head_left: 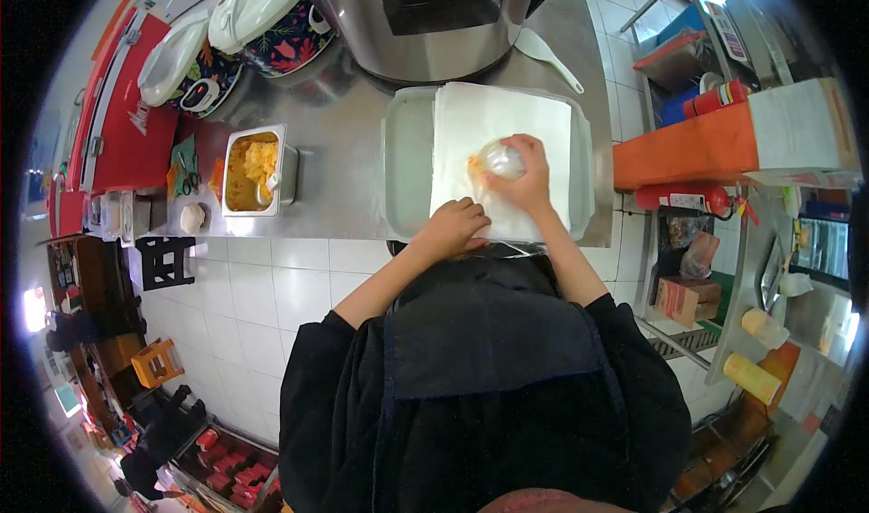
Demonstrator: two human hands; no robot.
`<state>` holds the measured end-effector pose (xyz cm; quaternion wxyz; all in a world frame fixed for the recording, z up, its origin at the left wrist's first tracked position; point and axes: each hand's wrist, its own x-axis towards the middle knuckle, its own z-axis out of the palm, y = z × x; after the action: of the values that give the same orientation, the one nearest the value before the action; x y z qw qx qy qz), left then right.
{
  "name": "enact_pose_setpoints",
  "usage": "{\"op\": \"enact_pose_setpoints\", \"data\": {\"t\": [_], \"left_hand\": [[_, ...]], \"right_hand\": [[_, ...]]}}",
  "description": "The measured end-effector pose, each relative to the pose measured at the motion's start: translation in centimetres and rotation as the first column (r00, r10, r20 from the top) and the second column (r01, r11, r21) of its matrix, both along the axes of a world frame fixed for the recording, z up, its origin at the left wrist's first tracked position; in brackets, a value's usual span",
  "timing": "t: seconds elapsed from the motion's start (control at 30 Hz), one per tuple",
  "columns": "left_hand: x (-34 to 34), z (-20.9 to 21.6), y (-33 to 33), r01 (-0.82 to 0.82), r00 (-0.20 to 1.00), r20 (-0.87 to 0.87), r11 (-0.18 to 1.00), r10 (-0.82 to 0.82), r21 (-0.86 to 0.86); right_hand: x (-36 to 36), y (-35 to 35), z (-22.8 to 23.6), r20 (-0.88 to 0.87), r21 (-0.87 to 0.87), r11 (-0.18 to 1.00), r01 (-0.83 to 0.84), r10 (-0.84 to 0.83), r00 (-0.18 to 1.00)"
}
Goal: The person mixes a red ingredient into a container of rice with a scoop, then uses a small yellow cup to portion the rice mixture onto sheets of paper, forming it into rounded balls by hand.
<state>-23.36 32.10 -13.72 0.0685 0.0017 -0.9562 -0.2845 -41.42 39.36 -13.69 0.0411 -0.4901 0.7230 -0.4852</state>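
White paper sheet (502, 142) lies over a shallow translucent tray (407, 164), covering the tray's right part and leaving a bare strip on the tray's left side. Tray sits on the steel surface (348, 151), at its near edge. The sheet's near edge is hidden behind both hands, and something clear and glossy shows just below that edge; it cannot be made out.

Behind the tray, a large steel pot (425, 24); its top is cut off by the frame. A white spoon (546, 56) lies just right of the pot, beyond the tray's far right corner. Left of the tray, well apart, a rectangular steel pan (255, 171) holds yellow-orange food with a utensil handle standing in it. Farther left and behind, two patterned cookers with white lids (253, 15), partly cropped.

Right hand (518, 176) rests on the sheet, its fingers clamped over a small clear rounded object (501, 158); whether this is a bag or a cup cannot be told. A patch of orange-yellow food (474, 165) shows at that object's left edge, on the sheet.

Left hand (453, 226) lies at the tray's near edge, fingers curled together and pressing on the sheet's lower part; whether anything is pinched under them cannot be told.
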Motion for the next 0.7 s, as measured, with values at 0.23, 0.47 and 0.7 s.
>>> {"op": "enact_pose_setpoints", "data": {"t": [0.23, 0.47, 0.7], "left_hand": [[-1.9, -0.6, 1.7, 0.009, 0.998, -0.054, 0.999, -0.012, -0.052], [-1.1, -1.7, 1.6, -0.046, 0.998, -0.043, 0.993, 0.041, -0.105], [0.0, -2.1, 2.4, -0.288, 0.955, -0.097, 0.955, 0.281, -0.073]], "right_hand": [[-5.6, 1.3, -0.1, 0.751, -0.172, 0.985, -0.012, 0.139, 0.645], [-4.8, -3.6, 1.8, 0.893, -0.402, 0.913, -0.069, 0.375, -0.248], [11.7, -18.4, 11.0, 0.818, -0.531, 0.565, -0.631, 0.147, -0.557]]}}
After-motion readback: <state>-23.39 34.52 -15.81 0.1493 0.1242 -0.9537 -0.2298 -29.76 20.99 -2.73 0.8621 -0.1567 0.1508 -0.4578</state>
